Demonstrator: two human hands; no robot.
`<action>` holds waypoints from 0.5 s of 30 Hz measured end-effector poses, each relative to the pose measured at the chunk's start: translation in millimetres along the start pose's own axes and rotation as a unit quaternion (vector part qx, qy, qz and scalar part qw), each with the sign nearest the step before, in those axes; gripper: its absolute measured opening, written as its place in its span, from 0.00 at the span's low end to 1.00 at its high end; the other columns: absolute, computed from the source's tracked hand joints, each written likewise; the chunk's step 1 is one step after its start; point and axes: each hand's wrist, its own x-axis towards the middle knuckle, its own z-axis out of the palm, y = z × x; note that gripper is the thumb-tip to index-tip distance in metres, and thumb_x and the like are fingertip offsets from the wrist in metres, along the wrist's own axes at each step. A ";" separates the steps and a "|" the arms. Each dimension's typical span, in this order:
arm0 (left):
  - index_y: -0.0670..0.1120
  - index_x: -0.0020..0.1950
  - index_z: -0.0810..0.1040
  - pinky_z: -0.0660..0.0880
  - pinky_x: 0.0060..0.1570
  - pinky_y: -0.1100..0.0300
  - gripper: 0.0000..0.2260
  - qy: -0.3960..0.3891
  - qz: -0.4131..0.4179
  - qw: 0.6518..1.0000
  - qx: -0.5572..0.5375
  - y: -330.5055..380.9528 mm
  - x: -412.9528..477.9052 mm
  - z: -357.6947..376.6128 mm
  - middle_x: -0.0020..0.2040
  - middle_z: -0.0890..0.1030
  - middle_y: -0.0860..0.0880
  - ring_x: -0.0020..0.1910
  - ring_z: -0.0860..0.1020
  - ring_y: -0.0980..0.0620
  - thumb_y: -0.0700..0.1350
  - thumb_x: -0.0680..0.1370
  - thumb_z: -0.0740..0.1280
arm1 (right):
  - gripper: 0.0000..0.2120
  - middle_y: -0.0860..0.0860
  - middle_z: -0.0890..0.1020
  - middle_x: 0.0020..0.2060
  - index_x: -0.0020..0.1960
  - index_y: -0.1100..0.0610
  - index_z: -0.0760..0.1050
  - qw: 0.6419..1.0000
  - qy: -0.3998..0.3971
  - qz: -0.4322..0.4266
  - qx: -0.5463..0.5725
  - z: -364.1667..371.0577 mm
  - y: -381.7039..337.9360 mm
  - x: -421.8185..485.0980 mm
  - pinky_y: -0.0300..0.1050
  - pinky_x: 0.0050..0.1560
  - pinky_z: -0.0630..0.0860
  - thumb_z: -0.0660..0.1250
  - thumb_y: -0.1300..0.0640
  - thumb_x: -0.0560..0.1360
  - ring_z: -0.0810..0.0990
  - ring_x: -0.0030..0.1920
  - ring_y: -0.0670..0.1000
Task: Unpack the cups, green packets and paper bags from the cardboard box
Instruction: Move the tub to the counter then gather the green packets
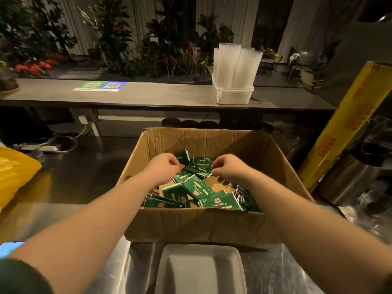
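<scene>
While left hand point(163, 166) and right hand point(229, 169) curl over green packets point(196, 188) in the cardboard box point(203, 133), I cannot confirm grasp; print unreadable.

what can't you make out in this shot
Head view, the only one:
- Whether the left hand or right hand pinches a packet: the curled fingers point away, hidden behind the knuckles.
- The bottom of the cardboard box: green packets cover it, so the brown patches between them could be paper bags or box floor.
- The print on the packets: too small and blurred.
- The grey tray: cut off by the bottom edge.
</scene>
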 end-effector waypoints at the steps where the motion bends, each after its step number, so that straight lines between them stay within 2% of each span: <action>1: 0.51 0.56 0.78 0.79 0.42 0.56 0.07 0.012 -0.009 1.000 0.011 -10.2 8.6 9.2 0.54 0.81 0.47 0.45 0.79 0.49 0.41 0.82 0.65 | 0.07 0.55 0.83 0.50 0.58 0.58 0.79 1.000 0.004 0.007 -0.019 11.2 9.2 10.4 0.50 0.49 0.83 0.68 0.60 0.81 0.83 0.48 0.54; 4: 0.54 0.64 0.76 0.77 0.39 0.55 0.15 0.009 -0.027 0.997 0.078 -34.7 26.6 32.3 0.60 0.79 0.48 0.45 0.79 0.50 0.38 0.81 0.64 | 0.09 0.56 0.83 0.54 0.60 0.59 0.80 0.992 -0.014 0.024 -0.125 37.9 37.1 31.1 0.53 0.59 0.81 0.67 0.59 0.80 0.82 0.54 0.55; 7: 0.54 0.75 0.68 0.75 0.41 0.55 0.26 -0.055 -0.010 0.987 0.152 -40.3 37.2 42.1 0.70 0.75 0.45 0.54 0.78 0.47 0.34 0.79 0.61 | 0.12 0.60 0.83 0.56 0.60 0.62 0.80 0.971 -0.074 0.056 -0.220 43.5 55.5 40.1 0.55 0.59 0.81 0.66 0.62 0.78 0.82 0.56 0.59; 9: 0.54 0.79 0.62 0.77 0.46 0.53 0.31 -0.091 0.005 0.981 0.169 -43.2 42.3 46.3 0.72 0.73 0.45 0.56 0.77 0.46 0.33 0.78 0.60 | 0.12 0.59 0.83 0.55 0.60 0.62 0.80 0.960 -0.106 0.071 -0.249 42.8 60.6 44.9 0.54 0.58 0.82 0.68 0.63 0.77 0.82 0.55 0.58; 12: 0.54 0.77 0.62 0.79 0.57 0.47 0.31 -0.122 0.005 0.977 0.173 -52.4 46.9 50.7 0.69 0.76 0.48 0.59 0.77 0.46 0.34 0.78 0.64 | 0.12 0.56 0.83 0.53 0.58 0.60 0.80 0.955 -0.120 0.076 -0.259 45.6 62.7 49.5 0.54 0.57 0.82 0.73 0.59 0.76 0.82 0.53 0.56; 15: 0.53 0.73 0.67 0.79 0.54 0.52 0.27 -0.111 0.019 0.978 0.175 -59.8 49.1 51.3 0.59 0.79 0.50 0.54 0.78 0.51 0.37 0.77 0.70 | 0.14 0.56 0.83 0.54 0.59 0.59 0.79 0.948 -0.142 0.070 -0.276 49.6 61.1 49.1 0.52 0.58 0.81 0.75 0.57 0.75 0.82 0.54 0.56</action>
